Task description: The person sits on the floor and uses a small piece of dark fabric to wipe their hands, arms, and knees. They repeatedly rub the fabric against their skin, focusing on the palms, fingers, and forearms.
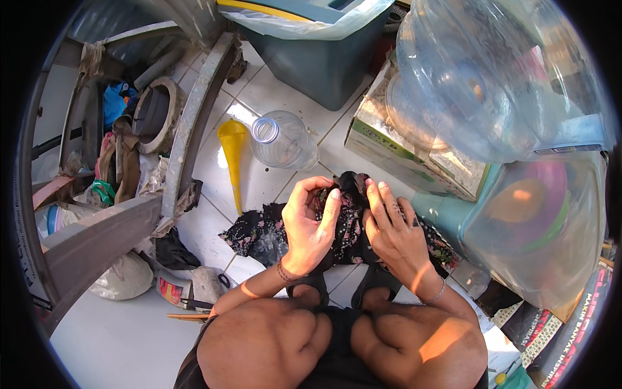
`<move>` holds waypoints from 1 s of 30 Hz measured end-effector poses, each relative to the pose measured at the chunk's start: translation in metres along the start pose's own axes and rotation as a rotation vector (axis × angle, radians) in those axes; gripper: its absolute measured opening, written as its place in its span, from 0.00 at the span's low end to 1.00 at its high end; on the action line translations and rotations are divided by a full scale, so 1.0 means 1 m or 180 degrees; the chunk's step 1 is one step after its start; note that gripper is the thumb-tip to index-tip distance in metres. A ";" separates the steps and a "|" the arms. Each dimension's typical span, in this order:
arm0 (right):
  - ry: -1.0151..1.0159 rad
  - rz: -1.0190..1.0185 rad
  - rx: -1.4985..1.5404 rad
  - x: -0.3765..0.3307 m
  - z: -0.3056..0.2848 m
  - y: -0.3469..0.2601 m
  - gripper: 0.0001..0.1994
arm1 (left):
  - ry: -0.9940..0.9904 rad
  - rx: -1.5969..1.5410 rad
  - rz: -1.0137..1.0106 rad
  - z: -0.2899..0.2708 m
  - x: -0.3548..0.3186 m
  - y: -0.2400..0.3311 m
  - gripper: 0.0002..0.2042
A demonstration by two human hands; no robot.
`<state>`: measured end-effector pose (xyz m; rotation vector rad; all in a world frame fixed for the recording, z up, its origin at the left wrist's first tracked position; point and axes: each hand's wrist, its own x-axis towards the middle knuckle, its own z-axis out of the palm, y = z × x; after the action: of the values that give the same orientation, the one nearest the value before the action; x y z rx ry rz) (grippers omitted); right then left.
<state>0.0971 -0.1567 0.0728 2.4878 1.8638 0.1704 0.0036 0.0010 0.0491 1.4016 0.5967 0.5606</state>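
Note:
A black cloth with a small floral print (pixel 262 227) lies spread over the tiles in front of my feet, its middle bunched up between my hands. My left hand (pixel 308 223) grips the gathered part with curled fingers, thumb uppermost. From the other side my right hand (pixel 400 236) pinches the same bunch; its fingertips press into the dark fold at the top. What may lie inside the bunch is hidden. Just beyond the cloth, a clear plastic bottle (pixel 295 148) stands uncapped. Beside it on the left rests a yellow funnel (pixel 230 152), its narrow end pointing toward the cloth.
A dark grey bin (pixel 304 68) with a plastic liner stands at the far side. To the right are a cardboard box (pixel 414 159), a large clear plastic container (pixel 492 78) and a bag of coloured dishes (pixel 538 220). A worn frame (pixel 194 123) borders clutter on the left.

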 end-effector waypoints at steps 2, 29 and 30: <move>0.0182 -0.0273 -0.0018 -0.004 -0.007 0.004 0.17 | 0.0241 -0.0556 -0.0074 0.005 0.006 0.002 0.11; 0.0561 -0.0256 0.0487 -0.011 0.000 0.004 0.09 | -0.0736 -0.2743 -0.1717 -0.012 -0.001 0.023 0.16; 0.0522 -0.0271 0.0511 -0.011 0.001 0.004 0.09 | -0.0704 -0.2504 -0.1639 -0.010 -0.002 0.020 0.15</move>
<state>0.0980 -0.1682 0.0718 2.5607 2.1233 0.2383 -0.0055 0.0089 0.0686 0.5212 0.4563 0.1753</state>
